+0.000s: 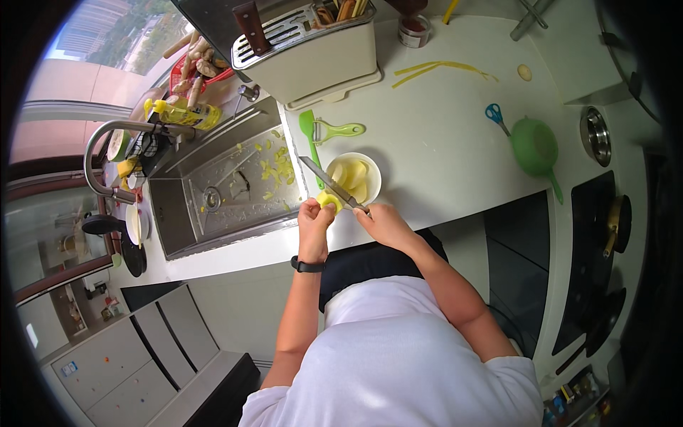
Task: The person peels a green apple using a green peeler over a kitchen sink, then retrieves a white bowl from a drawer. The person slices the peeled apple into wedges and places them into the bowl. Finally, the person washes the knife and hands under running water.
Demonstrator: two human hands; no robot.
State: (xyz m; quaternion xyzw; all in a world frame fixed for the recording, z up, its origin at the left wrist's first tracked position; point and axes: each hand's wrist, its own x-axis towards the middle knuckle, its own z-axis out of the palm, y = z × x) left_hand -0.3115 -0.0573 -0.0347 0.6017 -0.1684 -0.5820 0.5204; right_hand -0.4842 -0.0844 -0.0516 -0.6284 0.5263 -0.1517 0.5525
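My left hand [314,222] is closed around a peeled yellow potato [329,201], held up at the near side of a white bowl. In my right hand [387,225] is a kitchen knife [327,177] gripped by the handle. Its blade points up and to the left, over the bowl's near-left rim and against the potato. Several pale yellow potato chunks lie in the white bowl [376,179]. Left of the bowl lies a green spatula [309,132], partly hidden by the blade and my left hand. A green peeler [343,130] rests just beyond the bowl.
At left is a steel sink [171,218] with scattered peelings. A knife and utensil holder [313,71] stands behind. To the right lie blue-handled scissors [494,114], a green strainer [535,146] and yellow strips [441,66]. A dark cooktop [587,245] holds pans at far right.
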